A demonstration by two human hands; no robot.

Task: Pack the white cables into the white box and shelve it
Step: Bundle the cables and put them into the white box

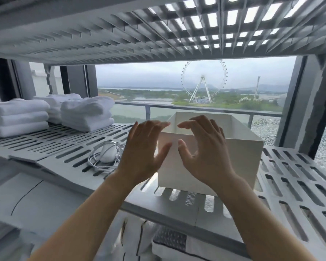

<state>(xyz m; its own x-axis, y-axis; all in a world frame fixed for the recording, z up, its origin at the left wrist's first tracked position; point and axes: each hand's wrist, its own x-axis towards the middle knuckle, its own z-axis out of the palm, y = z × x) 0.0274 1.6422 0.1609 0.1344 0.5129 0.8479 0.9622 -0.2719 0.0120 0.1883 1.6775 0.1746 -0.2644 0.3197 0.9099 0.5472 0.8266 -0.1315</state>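
A person's two bare hands hover in front of an open-topped white box (211, 159) standing on a slotted grey shelf (51, 147) before a wide window. The left hand (141, 149) and the right hand (205, 147) are both raised with fingers spread and loosely curled, palms turned toward each other, gripping nothing; from this angle it cannot be told whether either hand touches the box's near wall. The inside of the box is only partly visible: bare white inner walls show at the back, while its floor and any contents stay hidden behind the near wall and the hands. The white cables (104, 157) lie in a loose tangle on the shelf just to the left of the box, outside it, coiled around a rounded white plug-like piece and partly covered by the left hand. Farther left on the same shelf sit stacks of folded white towels (17, 117). Beyond the glass, a Ferris wheel (203, 81) rises over water and green land under a grey sky.
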